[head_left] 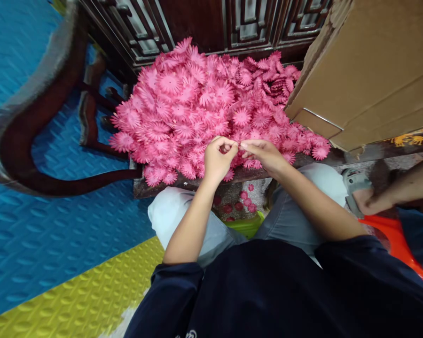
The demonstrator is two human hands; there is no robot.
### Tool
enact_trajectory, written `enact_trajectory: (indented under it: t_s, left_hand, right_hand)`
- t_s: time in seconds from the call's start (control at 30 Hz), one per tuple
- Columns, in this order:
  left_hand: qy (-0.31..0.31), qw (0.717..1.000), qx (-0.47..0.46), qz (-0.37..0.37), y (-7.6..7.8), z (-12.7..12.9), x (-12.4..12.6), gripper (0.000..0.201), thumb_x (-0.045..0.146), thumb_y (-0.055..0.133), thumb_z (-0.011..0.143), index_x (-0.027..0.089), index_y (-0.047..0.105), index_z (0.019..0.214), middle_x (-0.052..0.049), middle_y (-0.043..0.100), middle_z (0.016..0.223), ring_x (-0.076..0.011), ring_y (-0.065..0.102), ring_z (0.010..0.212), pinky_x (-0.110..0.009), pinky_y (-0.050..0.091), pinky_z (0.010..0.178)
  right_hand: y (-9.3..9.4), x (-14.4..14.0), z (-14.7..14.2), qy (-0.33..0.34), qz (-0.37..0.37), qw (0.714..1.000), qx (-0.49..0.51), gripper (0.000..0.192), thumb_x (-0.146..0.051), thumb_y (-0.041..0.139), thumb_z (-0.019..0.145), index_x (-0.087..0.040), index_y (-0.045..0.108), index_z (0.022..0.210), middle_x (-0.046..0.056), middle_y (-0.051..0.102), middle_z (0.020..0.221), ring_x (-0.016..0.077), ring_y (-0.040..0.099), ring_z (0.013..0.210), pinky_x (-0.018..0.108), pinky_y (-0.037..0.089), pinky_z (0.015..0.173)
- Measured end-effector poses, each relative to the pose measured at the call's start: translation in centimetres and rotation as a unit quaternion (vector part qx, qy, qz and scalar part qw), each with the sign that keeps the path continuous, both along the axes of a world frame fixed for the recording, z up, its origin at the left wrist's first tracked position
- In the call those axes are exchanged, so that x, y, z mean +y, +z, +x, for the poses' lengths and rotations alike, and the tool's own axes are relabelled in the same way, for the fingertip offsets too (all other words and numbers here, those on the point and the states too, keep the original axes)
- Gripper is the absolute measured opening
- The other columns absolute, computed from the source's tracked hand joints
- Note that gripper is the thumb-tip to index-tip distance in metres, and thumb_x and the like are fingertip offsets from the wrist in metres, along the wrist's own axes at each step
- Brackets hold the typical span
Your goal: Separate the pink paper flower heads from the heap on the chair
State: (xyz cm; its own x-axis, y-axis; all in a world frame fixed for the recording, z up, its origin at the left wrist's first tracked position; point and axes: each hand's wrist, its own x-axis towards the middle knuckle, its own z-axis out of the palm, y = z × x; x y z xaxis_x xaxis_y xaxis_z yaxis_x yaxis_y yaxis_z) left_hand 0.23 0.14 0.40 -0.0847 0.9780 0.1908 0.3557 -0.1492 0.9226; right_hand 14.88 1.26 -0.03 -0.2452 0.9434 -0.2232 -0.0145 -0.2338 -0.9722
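Note:
A large heap of pink artificial flower heads (pixel 183 112) covers the dark wooden bench in front of me. Over its front edge, my left hand (pixel 220 155) has thumb and forefinger closed in a pinch. My right hand (pixel 262 152) meets it there, its thumb and fingertips also pressed together. The two sets of fingertips almost touch. Whatever sits between them is too small to make out. Flower petals lie directly behind and below both hands.
A cardboard box (pixel 370 70) stands at the right end of the bench. The curved wooden armrest (pixel 28 173) is on the left. Loose flower pieces (pixel 246 202) lie on the floor between my knees, near a green stool (pixel 245 226). Another person's leg (pixel 402 188) is at the right.

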Motion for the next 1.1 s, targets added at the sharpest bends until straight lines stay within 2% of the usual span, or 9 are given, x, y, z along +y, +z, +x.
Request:
enact_trajectory:
  t_s: [0.13, 0.3, 0.43, 0.67, 0.87, 0.97, 1.1]
  left_hand:
    - [0.012, 0.996, 0.082, 0.040, 0.00, 0.27, -0.21, 0.012, 0.019, 0.057, 0.073, 0.019, 0.057, 0.061, 0.001, 0.050, 0.062, -0.0122, 0.048, 0.063, -0.026, 0.037, 0.065]
    - [0.017, 0.976, 0.208, 0.062, -0.29, 0.49, -0.46, 0.010, 0.023, 0.058, 0.074, 0.021, 0.059, 0.064, -0.002, 0.056, 0.068, -0.0179, 0.049, 0.073, -0.033, 0.034, 0.075]
    - [0.005, 0.967, 0.247, 0.067, -0.60, 0.55, -0.51, 0.010, 0.024, 0.058, 0.075, 0.022, 0.058, 0.065, -0.003, 0.057, 0.073, -0.0216, 0.048, 0.080, -0.037, 0.031, 0.081]
    - [0.015, 0.979, 0.198, 0.053, -0.25, 0.61, -0.59, 0.009, 0.023, 0.058, 0.075, 0.021, 0.060, 0.066, -0.002, 0.055, 0.071, -0.0184, 0.050, 0.075, -0.034, 0.033, 0.079]
    - [-0.018, 0.995, 0.100, 0.020, 0.11, 0.49, -0.49, 0.007, 0.023, 0.058, 0.074, 0.019, 0.060, 0.068, 0.000, 0.055, 0.069, -0.0139, 0.051, 0.070, -0.027, 0.038, 0.072]
    - [-0.033, 0.999, 0.036, -0.006, 0.23, 0.43, -0.45, 0.012, 0.029, 0.058, 0.076, 0.019, 0.061, 0.070, 0.000, 0.057, 0.070, -0.0120, 0.051, 0.069, -0.025, 0.040, 0.069]
    - [-0.005, 1.000, 0.006, -0.019, 0.07, 0.42, -0.39, 0.016, 0.034, 0.061, 0.075, 0.019, 0.061, 0.070, 0.000, 0.059, 0.070, -0.0115, 0.051, 0.068, -0.024, 0.041, 0.067]
  right_hand:
    - [0.10, 0.09, -0.13, -0.030, 0.018, 0.999, -0.023, 0.029, -0.047, 0.069, 0.062, -0.019, 0.068, 0.073, 0.001, 0.067, 0.072, 0.0088, 0.054, 0.059, 0.022, 0.044, 0.055]
    - [0.27, -0.10, -0.23, -0.048, 0.017, 0.998, -0.041, 0.020, -0.038, 0.069, 0.063, -0.019, 0.068, 0.068, -0.001, 0.065, 0.064, 0.0080, 0.052, 0.055, 0.023, 0.044, 0.056]
    - [0.01, -0.03, -0.17, -0.045, 0.015, 0.997, -0.054, 0.011, -0.029, 0.064, 0.064, -0.019, 0.067, 0.064, -0.001, 0.066, 0.063, 0.0084, 0.053, 0.054, 0.023, 0.044, 0.056]
    - [-0.18, 0.18, -0.14, -0.067, 0.029, 0.996, -0.052, 0.007, -0.024, 0.060, 0.063, -0.019, 0.065, 0.061, -0.001, 0.068, 0.068, 0.0086, 0.054, 0.056, 0.024, 0.044, 0.057]
    - [0.02, 0.17, -0.11, -0.071, 0.035, 0.996, -0.033, 0.005, -0.021, 0.062, 0.061, -0.018, 0.066, 0.061, -0.001, 0.066, 0.064, 0.0093, 0.053, 0.058, 0.026, 0.044, 0.061]
    - [-0.12, 0.14, -0.02, -0.058, 0.084, 0.993, -0.053, 0.005, -0.023, 0.062, 0.063, -0.018, 0.065, 0.062, -0.001, 0.065, 0.065, 0.0105, 0.055, 0.061, 0.027, 0.043, 0.065]
    - [0.03, -0.19, -0.14, -0.038, 0.158, 0.978, -0.131, 0.009, -0.025, 0.061, 0.068, -0.018, 0.064, 0.065, 0.000, 0.064, 0.065, 0.0099, 0.051, 0.056, 0.025, 0.040, 0.058]
